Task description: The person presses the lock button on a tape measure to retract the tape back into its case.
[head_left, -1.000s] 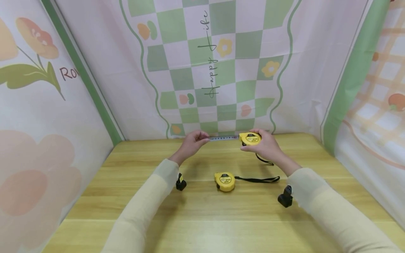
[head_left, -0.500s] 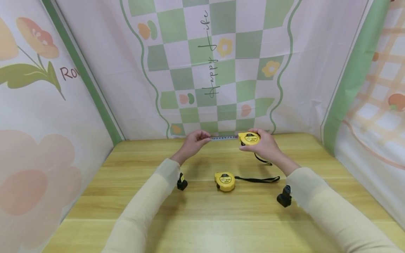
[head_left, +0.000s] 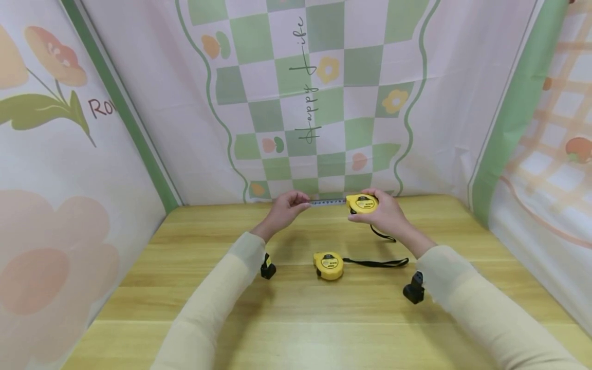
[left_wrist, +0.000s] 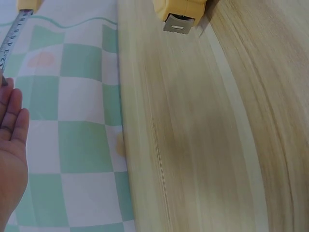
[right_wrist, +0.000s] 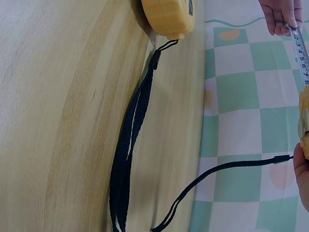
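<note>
My right hand (head_left: 387,211) grips a yellow tape measure (head_left: 363,204) near the far edge of the table, its black wrist strap (head_left: 383,235) dangling below. A short stretch of printed metal blade (head_left: 327,202) runs out of its case to the left. At the blade's end, my left hand (head_left: 285,209) pinches the tip between thumb and fingers. The right wrist view shows that pinch on the blade (right_wrist: 300,52), with numbers facing the camera. A second yellow tape measure (head_left: 329,265) lies on the table nearer to me, its metal end hook (left_wrist: 178,24) visible in the left wrist view.
The second tape's black strap (head_left: 376,263) stretches right across the wooden table (head_left: 324,329). A patterned cloth (head_left: 305,103) hangs right behind the table's far edge, with more cloth on both sides. A black camera (head_left: 267,267) hangs under the left wrist, another (head_left: 414,289) under the right.
The visible blade between my hands has shortened slightly. My right hand with the tape measure has shifted a little left, and my left hand a little right. The second tape measure stays put.
</note>
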